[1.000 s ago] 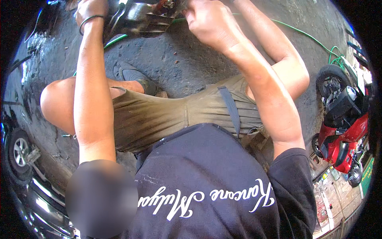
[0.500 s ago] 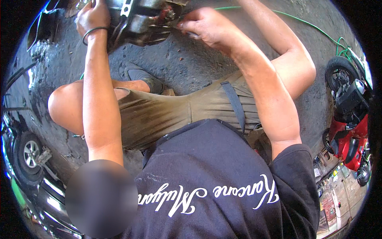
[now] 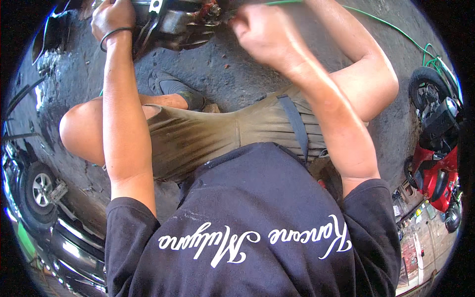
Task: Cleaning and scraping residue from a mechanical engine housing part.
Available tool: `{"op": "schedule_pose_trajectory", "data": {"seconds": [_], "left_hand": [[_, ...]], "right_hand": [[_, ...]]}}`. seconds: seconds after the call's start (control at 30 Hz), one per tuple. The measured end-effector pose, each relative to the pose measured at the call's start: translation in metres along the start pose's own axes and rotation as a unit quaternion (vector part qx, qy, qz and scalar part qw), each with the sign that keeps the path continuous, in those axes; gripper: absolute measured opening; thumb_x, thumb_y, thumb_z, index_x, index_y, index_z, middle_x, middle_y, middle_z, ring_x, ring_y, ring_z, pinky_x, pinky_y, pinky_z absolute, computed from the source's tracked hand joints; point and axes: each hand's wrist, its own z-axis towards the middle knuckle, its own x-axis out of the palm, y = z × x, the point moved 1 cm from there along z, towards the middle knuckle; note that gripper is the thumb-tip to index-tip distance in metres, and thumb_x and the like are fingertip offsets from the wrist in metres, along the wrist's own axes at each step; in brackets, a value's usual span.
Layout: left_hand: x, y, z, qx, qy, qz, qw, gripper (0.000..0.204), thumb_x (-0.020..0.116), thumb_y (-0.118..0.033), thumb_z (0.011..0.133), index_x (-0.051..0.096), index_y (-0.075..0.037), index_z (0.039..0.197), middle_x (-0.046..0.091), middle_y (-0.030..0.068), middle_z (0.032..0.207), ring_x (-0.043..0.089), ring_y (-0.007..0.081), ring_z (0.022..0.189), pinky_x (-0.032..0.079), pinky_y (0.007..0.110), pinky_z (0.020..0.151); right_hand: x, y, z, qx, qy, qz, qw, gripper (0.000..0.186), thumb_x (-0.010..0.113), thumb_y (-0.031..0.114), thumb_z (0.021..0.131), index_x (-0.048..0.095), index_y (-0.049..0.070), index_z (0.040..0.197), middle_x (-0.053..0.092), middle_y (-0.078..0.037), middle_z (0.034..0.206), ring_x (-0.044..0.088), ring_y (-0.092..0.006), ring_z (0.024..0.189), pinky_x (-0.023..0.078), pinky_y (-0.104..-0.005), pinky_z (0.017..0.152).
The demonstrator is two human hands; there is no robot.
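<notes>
At the top of the head view is a dark, oily metal machine part (image 3: 180, 27), with a pale bracket strip and a reddish fitting at its right side. Its upper portion is cut off by the frame edge. My left hand (image 3: 113, 21) is closed against the part's left end, a black band round the wrist. Just off the right end, my right hand (image 3: 267, 37) is curled with fingers pinched together and slightly blurred. Whatever those fingers hold, if anything, is hidden.
A green hose (image 3: 386, 25) runs over the dark, stained floor (image 3: 232, 84) at the upper right. My bent legs flank the work. A red motorcycle (image 3: 435, 173) stands at far right, a black car (image 3: 64, 247) at lower left.
My right hand has drawn slightly right and away from the machine part's end. My left hand has stayed on the part, which sits a little higher in the picture.
</notes>
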Motion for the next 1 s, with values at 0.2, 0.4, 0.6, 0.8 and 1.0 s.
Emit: {"op": "schedule_pose_trajectory", "data": {"seconds": [0.2, 0.4, 0.6, 0.8, 1.0], "left_hand": [[-0.004, -0.001, -0.008, 0.029, -0.022, 0.005, 0.999, 0.056, 0.060, -0.048, 0.092, 0.065, 0.003, 0.069, 0.061, 0.0243, 0.066, 0.059, 0.0364, 0.058, 0.044, 0.045, 0.058], [-0.010, -0.018, -0.021, -0.008, -0.012, 0.007, 1.000, 0.055, 0.060, -0.047, 0.092, 0.065, 0.002, 0.068, 0.058, 0.0228, 0.061, 0.053, 0.0302, 0.050, 0.041, 0.043, 0.054], [-0.006, -0.013, -0.029, 0.049, -0.062, -0.009, 0.997, 0.053, 0.060, -0.046, 0.093, 0.065, 0.002, 0.072, 0.060, 0.0235, 0.066, 0.056, 0.0333, 0.055, 0.041, 0.044, 0.057], [-0.009, -0.016, -0.025, 0.000, -0.017, 0.037, 0.999, 0.049, 0.059, -0.043, 0.094, 0.067, 0.001, 0.074, 0.061, 0.0248, 0.071, 0.061, 0.0369, 0.062, 0.044, 0.045, 0.060], [-0.008, -0.016, -0.023, 0.000, -0.017, 0.016, 1.000, 0.050, 0.059, -0.045, 0.094, 0.068, 0.001, 0.076, 0.063, 0.0238, 0.070, 0.061, 0.0370, 0.061, 0.044, 0.045, 0.059]], "right_hand": [[0.011, -0.003, -0.014, 0.304, 0.210, 0.441, 0.818, 0.026, 0.060, 0.025, 0.095, 0.065, 0.001, 0.087, 0.055, 0.000, 0.064, 0.047, -0.0117, 0.051, 0.038, -0.0306, 0.048], [0.012, 0.001, -0.022, 0.317, 0.220, 0.472, 0.793, 0.022, 0.064, 0.025, 0.090, 0.068, 0.004, 0.084, 0.053, 0.000, 0.063, 0.045, -0.0085, 0.051, 0.034, -0.0266, 0.043], [0.005, 0.005, -0.031, 0.310, 0.132, 0.442, 0.831, 0.021, 0.066, 0.021, 0.090, 0.067, 0.002, 0.082, 0.052, 0.001, 0.063, 0.042, -0.0065, 0.048, 0.031, -0.0253, 0.041], [0.001, 0.022, -0.039, 0.292, 0.242, 0.527, 0.760, 0.022, 0.062, 0.024, 0.094, 0.063, 0.004, 0.085, 0.048, 0.006, 0.061, 0.035, -0.0022, 0.044, 0.024, -0.0201, 0.038], [0.020, 0.003, -0.040, 0.299, 0.070, 0.481, 0.821, 0.024, 0.061, 0.024, 0.095, 0.062, 0.004, 0.082, 0.046, 0.005, 0.060, 0.035, -0.0029, 0.044, 0.026, -0.0212, 0.040]]}}
